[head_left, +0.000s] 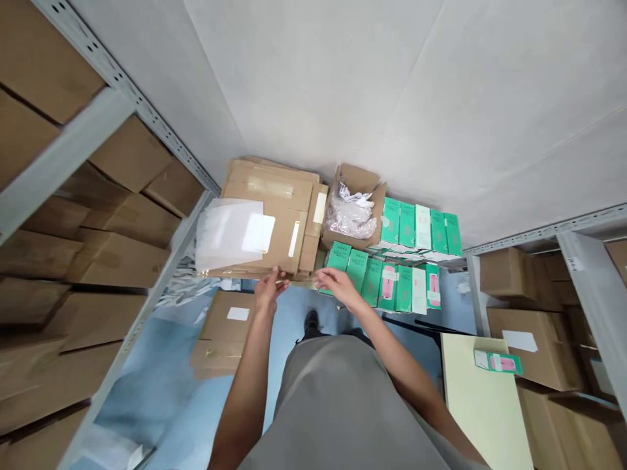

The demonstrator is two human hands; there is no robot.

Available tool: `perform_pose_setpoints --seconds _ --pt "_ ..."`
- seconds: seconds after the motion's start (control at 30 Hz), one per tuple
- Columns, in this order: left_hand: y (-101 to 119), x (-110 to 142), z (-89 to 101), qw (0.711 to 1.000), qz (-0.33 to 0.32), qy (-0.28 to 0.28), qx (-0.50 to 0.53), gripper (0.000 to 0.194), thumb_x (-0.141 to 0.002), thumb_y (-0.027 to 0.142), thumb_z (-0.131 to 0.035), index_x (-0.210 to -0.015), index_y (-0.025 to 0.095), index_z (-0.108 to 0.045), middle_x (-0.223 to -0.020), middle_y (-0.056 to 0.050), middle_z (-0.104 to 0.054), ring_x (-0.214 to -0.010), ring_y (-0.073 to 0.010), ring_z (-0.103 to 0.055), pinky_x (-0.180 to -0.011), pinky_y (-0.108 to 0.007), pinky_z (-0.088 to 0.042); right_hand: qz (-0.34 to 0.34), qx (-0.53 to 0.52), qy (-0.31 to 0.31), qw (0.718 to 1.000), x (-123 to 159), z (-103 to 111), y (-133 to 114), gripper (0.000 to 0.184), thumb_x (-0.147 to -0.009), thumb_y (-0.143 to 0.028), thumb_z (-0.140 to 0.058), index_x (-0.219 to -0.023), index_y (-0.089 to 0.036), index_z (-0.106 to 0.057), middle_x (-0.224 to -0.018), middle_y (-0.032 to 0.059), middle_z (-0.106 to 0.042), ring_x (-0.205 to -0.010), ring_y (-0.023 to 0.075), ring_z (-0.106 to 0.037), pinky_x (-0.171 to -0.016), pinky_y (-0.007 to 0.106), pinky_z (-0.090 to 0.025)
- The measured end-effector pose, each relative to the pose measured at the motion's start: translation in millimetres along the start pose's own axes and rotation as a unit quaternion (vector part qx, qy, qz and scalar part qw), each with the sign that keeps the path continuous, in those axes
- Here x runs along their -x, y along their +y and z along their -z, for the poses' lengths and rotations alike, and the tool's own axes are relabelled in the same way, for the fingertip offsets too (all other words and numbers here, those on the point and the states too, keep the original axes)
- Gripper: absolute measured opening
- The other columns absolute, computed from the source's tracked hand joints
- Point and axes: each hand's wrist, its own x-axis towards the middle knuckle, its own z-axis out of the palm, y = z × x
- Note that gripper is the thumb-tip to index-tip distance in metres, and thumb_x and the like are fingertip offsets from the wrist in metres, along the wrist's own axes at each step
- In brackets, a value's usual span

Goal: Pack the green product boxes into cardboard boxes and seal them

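Observation:
My left hand [271, 287] is at the front edge of a stack of flattened cardboard boxes [279, 189], its fingers slightly apart and the fingertips by the cardboard. I cannot tell whether they touch it. A clear plastic sheet [225, 228] lies over the stack's left part, with a white label beside it. My right hand [339, 286] reaches leftward with loosely spread fingers, in front of the nearest green box [337, 256]; nothing shows in it. Two rows of upright green and white boxes [372, 277] run off to the right, some with pink panels.
Behind the front row stands an open carton [350, 228] with crumpled plastic and white material. More flattened cardboard [225, 333] lies lower left. Shelves of brown cartons [112, 254] flank both sides. A pale table [482, 398] at right bears one green and pink box [499, 362].

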Motion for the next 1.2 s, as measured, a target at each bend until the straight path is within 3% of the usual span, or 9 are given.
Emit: perform_pose_setpoints --seconds 0.1,0.23,0.43,0.57,0.73,0.93,1.07,1.2 --pt "2.2 -1.1 -3.5 1.000 0.014 0.015 -0.018 0.030 -0.094 0.033 -0.094 -0.089 0.013 -0.072 -0.084 -0.008 -0.081 -0.058 -0.0133 -0.074 -0.060 -0.022 -0.061 -0.002 0.092 0.054 0.994 -52.0 -26.9 -13.6 0.015 -0.099 -0.037 -0.080 -0.098 -0.023 -0.078 -0.105 0.0038 -0.084 -0.103 0.0228 -0.079 -0.091 0.031 -0.059" --pt "7.3 2.5 -12.3 0.999 0.005 0.028 -0.021 0.024 -0.093 0.027 -0.091 -0.085 0.013 -0.073 -0.084 -0.009 -0.082 -0.057 -0.0134 -0.073 -0.060 -0.023 -0.061 -0.027 0.128 0.097 0.987 -95.0 -55.2 -21.2 0.029 -0.086 -0.040 -0.094 -0.079 -0.023 -0.071 -0.083 0.0052 -0.079 -0.102 0.0285 -0.078 -0.083 0.031 -0.057" --pt "18.6 17.4 -17.7 1.000 0.000 -0.005 -0.012 0.017 -0.087 0.024 -0.088 -0.082 0.014 -0.075 -0.076 -0.005 -0.078 -0.056 -0.0116 -0.069 -0.055 -0.019 -0.056 -0.006 0.105 0.112 0.988 -96.9 -72.8 -28.2 0.040 -0.086 -0.058 -0.091 -0.094 -0.023 -0.073 -0.075 0.0022 -0.073 -0.080 0.0236 -0.073 -0.070 0.030 -0.054" --pt "33.9 23.7 -10.6 1.000 -0.001 -0.030 0.008 0.024 -0.091 0.036 -0.088 -0.092 0.014 -0.077 -0.086 -0.007 -0.081 -0.061 -0.0132 -0.073 -0.059 -0.022 -0.058 0.044 0.101 0.114 0.987 -91.9 -78.3 -52.7 0.040 -0.091 -0.056 -0.085 -0.085 -0.024 -0.063 -0.074 -0.0035 -0.065 -0.078 0.0171 -0.062 -0.072 0.025 -0.049" --pt "57.6 23.5 1.5 0.993 -0.012 -0.058 0.098 0.032 -0.101 0.049 -0.081 -0.105 0.019 -0.075 -0.098 -0.006 -0.081 -0.075 -0.0146 -0.078 -0.070 -0.024 -0.061 0.221 0.190 0.126 0.948 -64.0 -83.4 -100.9 0.048 -0.100 -0.057 -0.071 -0.076 -0.026 -0.043 -0.070 -0.0074 -0.049 -0.069 0.0131 -0.045 -0.067 0.026 -0.033" --pt "74.3 24.6 -6.5 0.984 -0.021 -0.093 0.151 0.031 -0.102 0.053 -0.081 -0.106 0.022 -0.075 -0.090 -0.002 -0.079 -0.082 -0.0153 -0.079 -0.079 -0.025 -0.064 0.299 0.209 0.122 0.923 5.1 -78.0 -143.0 0.051 -0.101 -0.065 -0.066 -0.078 -0.027 -0.040 -0.069 -0.0075 -0.044 -0.067 0.0126 -0.041 -0.067 0.026 -0.032" --pt "77.6 35.4 -19.8 0.973 -0.036 -0.107 0.200 0.017 -0.105 0.039 -0.078 -0.110 0.023 -0.078 -0.108 -0.005 -0.086 -0.104 -0.0178 -0.083 -0.087 -0.025 -0.067 0.308 0.176 0.137 0.925 49.1 -52.6 -145.8 0.051 -0.099 -0.063 -0.071 -0.078 -0.026 -0.042 -0.071 -0.0075 -0.040 -0.066 0.0116 -0.039 -0.064 0.025 -0.032" --pt "73.0 56.4 -38.4 0.964 -0.036 -0.172 0.199 0.008 -0.104 0.029 -0.077 -0.107 0.022 -0.080 -0.113 -0.006 -0.088 -0.120 -0.0204 -0.083 -0.098 -0.027 -0.068 0.286 0.124 0.207 0.927 88.0 -8.8 -123.2 0.052 -0.097 -0.066 -0.074 -0.077 -0.026 -0.046 -0.071 -0.0057 -0.047 -0.068 0.0130 -0.046 -0.062 0.024 -0.037"
